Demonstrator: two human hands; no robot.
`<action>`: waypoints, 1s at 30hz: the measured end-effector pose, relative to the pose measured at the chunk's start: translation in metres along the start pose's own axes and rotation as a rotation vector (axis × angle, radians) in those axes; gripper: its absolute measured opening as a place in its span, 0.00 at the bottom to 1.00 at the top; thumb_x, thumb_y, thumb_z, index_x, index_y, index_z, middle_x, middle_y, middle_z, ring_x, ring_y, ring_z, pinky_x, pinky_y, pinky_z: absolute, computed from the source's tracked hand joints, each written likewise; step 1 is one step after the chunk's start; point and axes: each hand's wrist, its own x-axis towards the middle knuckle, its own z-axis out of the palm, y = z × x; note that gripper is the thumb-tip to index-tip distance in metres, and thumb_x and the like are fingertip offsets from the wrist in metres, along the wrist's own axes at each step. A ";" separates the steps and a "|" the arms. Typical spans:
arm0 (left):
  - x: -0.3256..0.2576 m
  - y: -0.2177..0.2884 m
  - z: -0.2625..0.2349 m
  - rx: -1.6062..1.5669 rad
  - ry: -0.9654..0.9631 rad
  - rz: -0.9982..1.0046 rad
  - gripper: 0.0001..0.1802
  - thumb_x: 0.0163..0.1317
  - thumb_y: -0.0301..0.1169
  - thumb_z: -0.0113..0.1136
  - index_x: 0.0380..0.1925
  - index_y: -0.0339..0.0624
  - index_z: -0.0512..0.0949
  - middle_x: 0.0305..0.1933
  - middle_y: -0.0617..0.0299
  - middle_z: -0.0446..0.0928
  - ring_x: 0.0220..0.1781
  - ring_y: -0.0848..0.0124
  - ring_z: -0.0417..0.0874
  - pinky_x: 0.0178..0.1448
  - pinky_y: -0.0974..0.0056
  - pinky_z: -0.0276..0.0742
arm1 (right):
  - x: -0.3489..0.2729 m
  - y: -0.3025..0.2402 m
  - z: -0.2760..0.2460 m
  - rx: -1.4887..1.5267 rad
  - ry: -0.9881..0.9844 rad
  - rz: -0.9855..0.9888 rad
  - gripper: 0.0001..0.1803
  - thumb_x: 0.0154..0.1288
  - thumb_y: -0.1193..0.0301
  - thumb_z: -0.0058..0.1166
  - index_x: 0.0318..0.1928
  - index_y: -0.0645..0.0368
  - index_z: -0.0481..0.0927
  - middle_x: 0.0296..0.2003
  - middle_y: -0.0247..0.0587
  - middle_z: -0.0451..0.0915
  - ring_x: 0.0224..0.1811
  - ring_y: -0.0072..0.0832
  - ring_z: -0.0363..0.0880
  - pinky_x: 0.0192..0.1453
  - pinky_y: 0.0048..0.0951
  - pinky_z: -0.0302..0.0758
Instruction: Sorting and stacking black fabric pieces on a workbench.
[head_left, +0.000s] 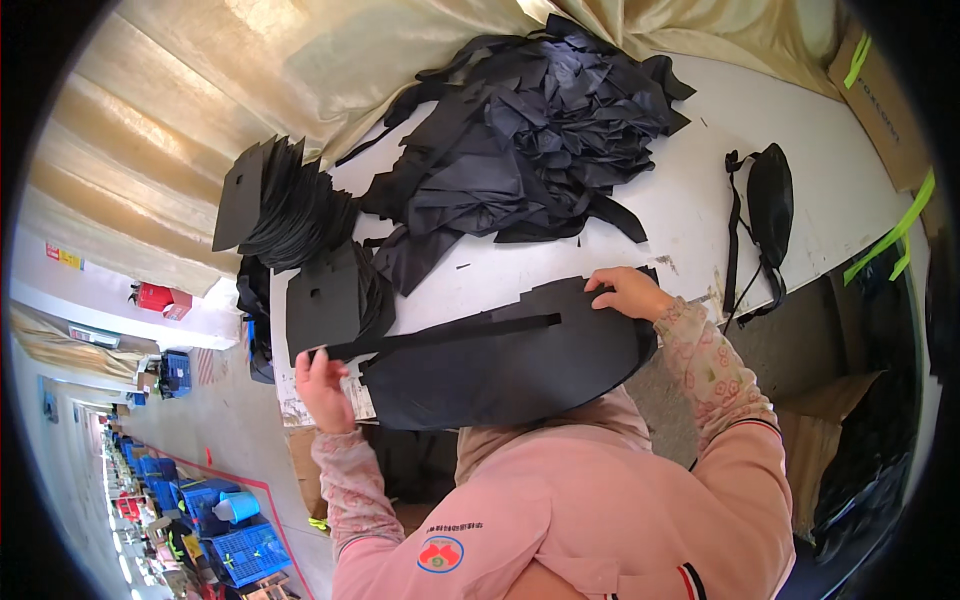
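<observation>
- One wide black panel (520, 370) along the near edge of the white desk (850, 170), jutting past it toward the pink shirt (620, 490).
- Across the panel, a flat black strap (450, 336), slanting out beyond its left side.
- Left hand (324, 388) pinched on the strap's left end.
- Right hand (636, 294) bent over the panel's far edge, touching; impossible to tell whether gripping.
- Just beyond, at left, stacked black sheets (322, 300).
- Farther back, a crumpled heap of black fabric (540, 140).
- Well apart at right, a black pouch (771, 205) with straps.

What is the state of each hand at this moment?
Left hand: closed, holding the end of a black strap.
Right hand: on the edge of the black panel; grip cannot be told.
</observation>
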 end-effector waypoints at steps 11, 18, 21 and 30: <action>0.020 -0.060 -0.017 1.161 -0.154 0.654 0.18 0.56 0.29 0.64 0.47 0.37 0.76 0.48 0.51 0.76 0.54 0.56 0.75 0.59 0.56 0.69 | -0.022 -0.009 -0.008 -0.287 0.150 0.024 0.16 0.55 0.66 0.65 0.45 0.50 0.82 0.40 0.43 0.84 0.45 0.44 0.82 0.50 0.40 0.76; -0.004 -0.086 0.164 0.642 -1.118 0.205 0.26 0.58 0.39 0.69 0.53 0.40 0.77 0.54 0.53 0.78 0.56 0.61 0.77 0.61 0.61 0.71 | -0.033 -0.037 -0.004 -0.254 0.241 -0.184 0.15 0.57 0.70 0.63 0.46 0.56 0.81 0.42 0.42 0.84 0.44 0.44 0.81 0.49 0.38 0.77; 0.005 -0.101 0.211 0.435 -1.469 -0.339 0.26 0.57 0.32 0.70 0.56 0.38 0.75 0.53 0.60 0.79 0.55 0.71 0.77 0.62 0.64 0.70 | -0.039 -0.042 -0.002 -0.226 0.294 -0.249 0.15 0.58 0.71 0.62 0.46 0.55 0.81 0.41 0.42 0.84 0.43 0.42 0.81 0.52 0.39 0.75; 0.004 -0.121 0.229 0.364 -1.615 -0.628 0.25 0.52 0.20 0.70 0.52 0.37 0.75 0.47 0.67 0.79 0.49 0.77 0.77 0.59 0.69 0.71 | -0.049 -0.071 0.015 -0.827 0.328 -0.308 0.34 0.43 0.55 0.71 0.51 0.54 0.77 0.37 0.36 0.76 0.44 0.34 0.77 0.71 0.54 0.57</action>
